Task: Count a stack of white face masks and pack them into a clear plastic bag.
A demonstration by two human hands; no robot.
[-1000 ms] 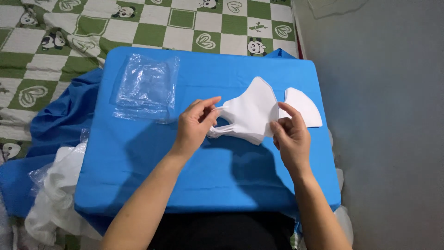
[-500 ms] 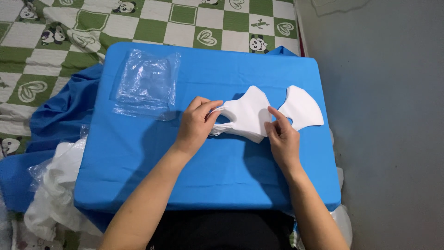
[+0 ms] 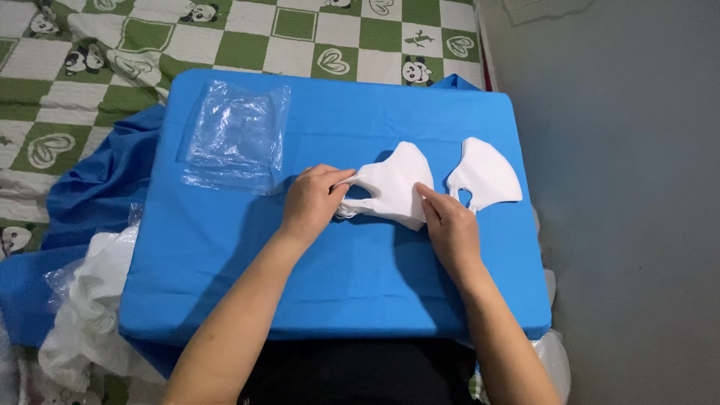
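A white folded face mask (image 3: 394,184) lies on the blue cloth-covered board (image 3: 337,277) in the middle. My left hand (image 3: 311,199) pinches its left ear-loop end. My right hand (image 3: 448,225) presses fingertips on the mask's lower right edge. A second white mask (image 3: 486,175) lies flat just to the right, apart from both hands.
A stack of clear plastic bags (image 3: 236,135) lies at the board's upper left. A bag of white items (image 3: 90,307) sits off the left edge on blue cloth. Green-and-white checked bedding (image 3: 112,45) lies behind; grey floor (image 3: 637,187) is to the right.
Both hands lowered the mask onto the board, and it now lies flatter. My right hand slid down to the mask's lower right edge.
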